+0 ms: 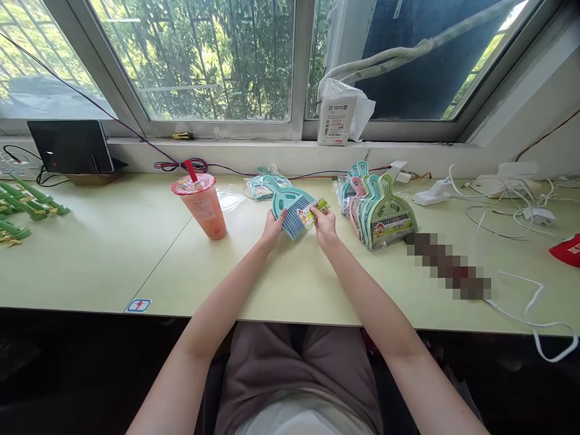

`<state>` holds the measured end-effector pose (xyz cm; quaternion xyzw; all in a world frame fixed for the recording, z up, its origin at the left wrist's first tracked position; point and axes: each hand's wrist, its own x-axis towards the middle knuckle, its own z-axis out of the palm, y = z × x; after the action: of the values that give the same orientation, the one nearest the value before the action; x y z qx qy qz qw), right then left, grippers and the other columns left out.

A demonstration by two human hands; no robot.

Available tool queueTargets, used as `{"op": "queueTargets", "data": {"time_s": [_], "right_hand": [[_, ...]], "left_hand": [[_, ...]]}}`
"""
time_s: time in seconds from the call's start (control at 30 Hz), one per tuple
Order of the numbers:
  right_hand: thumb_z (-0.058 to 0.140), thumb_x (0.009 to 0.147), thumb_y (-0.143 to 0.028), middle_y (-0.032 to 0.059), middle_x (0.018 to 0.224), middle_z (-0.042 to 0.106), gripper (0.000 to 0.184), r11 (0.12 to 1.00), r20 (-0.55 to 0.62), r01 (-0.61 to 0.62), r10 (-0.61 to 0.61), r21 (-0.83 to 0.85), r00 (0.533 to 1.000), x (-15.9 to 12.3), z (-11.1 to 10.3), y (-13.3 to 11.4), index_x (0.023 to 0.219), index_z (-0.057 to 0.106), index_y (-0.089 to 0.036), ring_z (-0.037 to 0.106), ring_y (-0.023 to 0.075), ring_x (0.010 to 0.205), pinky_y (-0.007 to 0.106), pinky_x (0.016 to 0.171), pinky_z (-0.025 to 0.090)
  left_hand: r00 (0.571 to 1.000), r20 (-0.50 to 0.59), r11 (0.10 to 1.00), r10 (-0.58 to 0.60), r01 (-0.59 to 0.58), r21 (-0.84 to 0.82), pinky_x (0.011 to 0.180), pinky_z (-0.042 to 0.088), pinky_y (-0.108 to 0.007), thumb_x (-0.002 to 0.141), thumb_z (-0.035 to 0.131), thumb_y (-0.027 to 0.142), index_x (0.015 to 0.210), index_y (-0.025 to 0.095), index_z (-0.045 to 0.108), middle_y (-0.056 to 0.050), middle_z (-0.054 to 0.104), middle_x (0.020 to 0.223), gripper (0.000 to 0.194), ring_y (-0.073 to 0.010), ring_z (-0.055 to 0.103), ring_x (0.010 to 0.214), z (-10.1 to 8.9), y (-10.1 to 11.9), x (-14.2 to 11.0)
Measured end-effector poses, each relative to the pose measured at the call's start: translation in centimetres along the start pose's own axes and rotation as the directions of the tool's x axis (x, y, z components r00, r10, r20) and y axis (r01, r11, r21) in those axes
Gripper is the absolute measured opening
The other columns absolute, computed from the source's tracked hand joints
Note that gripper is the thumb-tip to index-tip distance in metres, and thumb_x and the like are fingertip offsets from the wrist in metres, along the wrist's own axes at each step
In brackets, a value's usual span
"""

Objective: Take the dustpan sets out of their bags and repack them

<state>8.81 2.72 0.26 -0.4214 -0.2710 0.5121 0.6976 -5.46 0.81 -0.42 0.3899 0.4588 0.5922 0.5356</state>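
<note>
A small teal brush with blue-grey bristles is held over the pale green table, in front of me. My left hand grips its bristle end from the left, fingers closed. My right hand pinches a colourful paper label lying against the bristles on the right. Just right of my hands stands a row of several small dustpan-and-brush sets in green, pink and teal, leaning together.
A pink drink cup with a red straw stands left of my hands. More packaged sets lie behind. Green plastic pieces at far left, a dark tablet by the window, white cables and a power strip at right.
</note>
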Motion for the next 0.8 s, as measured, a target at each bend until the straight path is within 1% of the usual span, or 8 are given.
{"op": "queueTargets", "data": {"time_s": [0.1,0.2,0.27,0.53,0.63,0.73,0.77,0.8], "right_hand": [[0.073,0.073,-0.026,0.0044,0.096,0.069,0.025,0.945,-0.028,0.189,-0.204,-0.267,0.979,-0.6,0.1,-0.7,0.091,0.056,-0.019,0.066,0.0175,0.091,0.030,0.083,0.055],[0.068,0.079,-0.037,0.0088,0.103,0.068,0.029,0.807,0.048,0.319,-0.341,-0.497,0.939,-0.9,-0.2,-1.2,0.097,0.053,-0.020,0.064,0.0196,0.094,0.031,0.085,0.053],[0.063,0.083,-0.040,0.0109,0.105,0.067,0.030,0.732,0.082,0.370,-0.398,-0.572,0.914,-0.8,-0.4,-1.2,0.101,0.052,-0.020,0.064,0.0211,0.095,0.031,0.084,0.052],[0.057,0.087,-0.038,0.0118,0.111,0.063,0.037,0.703,0.117,0.404,-0.420,-0.585,0.900,-0.7,-0.6,-0.4,0.117,0.046,-0.019,0.063,0.0211,0.100,0.031,0.085,0.051],[0.056,0.087,-0.034,0.0135,0.130,0.054,0.044,0.632,0.151,0.500,-0.523,-0.592,0.839,-1.0,-0.6,-0.7,0.127,0.041,-0.020,0.055,0.0217,0.119,0.035,0.100,0.045],[0.052,0.090,-0.034,0.0151,0.144,0.041,0.047,0.551,0.047,0.503,-0.643,-0.666,0.765,-1.0,-0.7,-0.9,0.134,0.040,-0.021,0.035,0.0236,0.139,0.044,0.112,0.033],[0.051,0.090,-0.035,0.0154,0.145,0.040,0.047,0.571,0.001,0.468,-0.633,-0.674,0.774,-0.9,-0.8,-1.0,0.134,0.041,-0.021,0.033,0.0242,0.140,0.046,0.113,0.031],[0.051,0.089,-0.036,0.0154,0.144,0.042,0.046,0.626,-0.025,0.423,-0.578,-0.655,0.816,-0.8,-0.8,-0.9,0.132,0.043,-0.021,0.035,0.0246,0.139,0.047,0.112,0.033]], "left_hand": [[0.996,0.089,1.000,0.009,-0.006,-0.030,0.084,0.054,-0.037,0.071,0.075,0.056,0.109,0.020,0.049,-0.010,0.066,0.113,0.058,-0.0238,0.065,0.102,0.3,-0.2,-0.3],[0.987,0.156,0.997,0.026,-0.015,-0.072,0.088,0.052,-0.041,0.063,0.080,0.059,0.110,0.019,0.052,-0.012,0.066,0.114,0.068,-0.0269,0.065,0.104,0.4,-0.4,-0.3],[0.982,0.183,0.994,0.047,-0.027,-0.107,0.091,0.051,-0.043,0.060,0.081,0.059,0.110,0.019,0.053,-0.012,0.066,0.116,0.071,-0.0278,0.065,0.107,0.4,-0.4,-0.3],[0.980,0.148,0.991,0.134,-0.132,-0.020,0.098,0.049,-0.046,0.053,0.091,0.031,0.113,0.019,0.050,-0.010,0.064,0.114,0.074,-0.0303,0.061,0.114,0.9,-0.7,-0.7],[0.977,0.143,0.987,0.159,-0.154,-0.042,0.098,0.049,-0.047,0.054,0.089,0.025,0.113,0.019,0.050,-0.009,0.064,0.113,0.070,-0.0307,0.061,0.114,0.8,-0.7,-0.7],[0.980,0.110,0.985,0.166,-0.158,-0.073,0.095,0.051,-0.048,0.057,0.086,0.021,0.117,0.019,0.049,-0.009,0.064,0.116,0.071,-0.0301,0.062,0.112,0.4,-0.3,-0.6],[0.982,0.097,0.984,0.163,-0.155,-0.082,0.094,0.052,-0.048,0.058,0.085,0.020,0.119,0.020,0.049,-0.009,0.064,0.116,0.072,-0.0297,0.063,0.111,0.2,0.0,-0.5],[0.984,0.083,0.984,0.159,-0.151,-0.091,0.093,0.053,-0.047,0.058,0.085,0.019,0.121,0.020,0.048,-0.009,0.064,0.117,0.073,-0.0291,0.063,0.109,0.0,0.2,-0.5]]}}
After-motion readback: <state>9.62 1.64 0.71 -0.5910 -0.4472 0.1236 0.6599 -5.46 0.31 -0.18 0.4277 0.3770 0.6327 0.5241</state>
